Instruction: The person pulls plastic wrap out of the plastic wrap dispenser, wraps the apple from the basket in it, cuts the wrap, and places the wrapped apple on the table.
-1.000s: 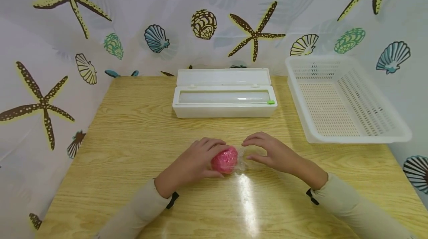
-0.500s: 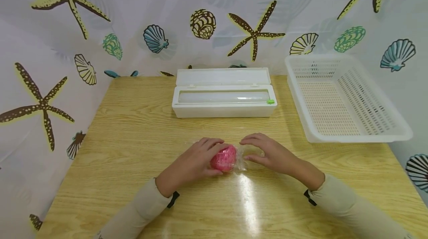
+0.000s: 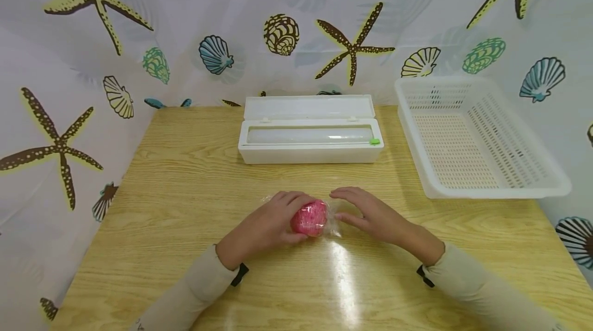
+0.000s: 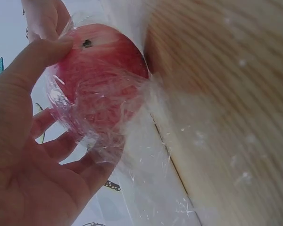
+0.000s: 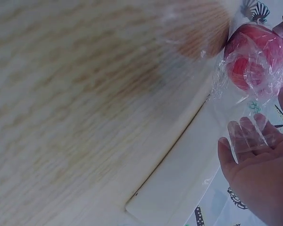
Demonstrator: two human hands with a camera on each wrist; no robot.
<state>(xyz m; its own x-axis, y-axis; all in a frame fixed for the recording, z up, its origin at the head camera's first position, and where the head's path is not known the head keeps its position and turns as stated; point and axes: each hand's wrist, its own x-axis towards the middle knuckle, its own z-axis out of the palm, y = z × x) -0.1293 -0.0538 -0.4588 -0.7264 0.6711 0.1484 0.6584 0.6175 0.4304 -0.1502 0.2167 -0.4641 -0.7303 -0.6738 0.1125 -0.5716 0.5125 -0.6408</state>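
A red apple (image 3: 310,218) in clear cling film sits on the table in the head view. My left hand (image 3: 273,220) grips it from the left, thumb on the near side and fingers over the far side. The left wrist view shows a dark spot on the apple (image 4: 101,70) and crinkled film around it. Just to the right, my right hand (image 3: 382,218) is held with thumb and fingers apart, beside the loose film (image 3: 332,224). In the right wrist view, film lies across the fingers of the right hand (image 5: 262,174), which are not closed on the apple (image 5: 257,61).
Behind the hands stands a white cling film dispenser (image 3: 310,155), lid raised, with a film roll (image 3: 306,136) inside and a green slider (image 3: 375,141). A white plastic basket (image 3: 428,179) is at the back right of the wooden table (image 3: 185,176). A patterned curtain (image 3: 176,12) hangs behind.
The apple has shifted slightly left and away from the person, with the left hand still around it. My right hand has moved slightly left and stays beside the loose film.
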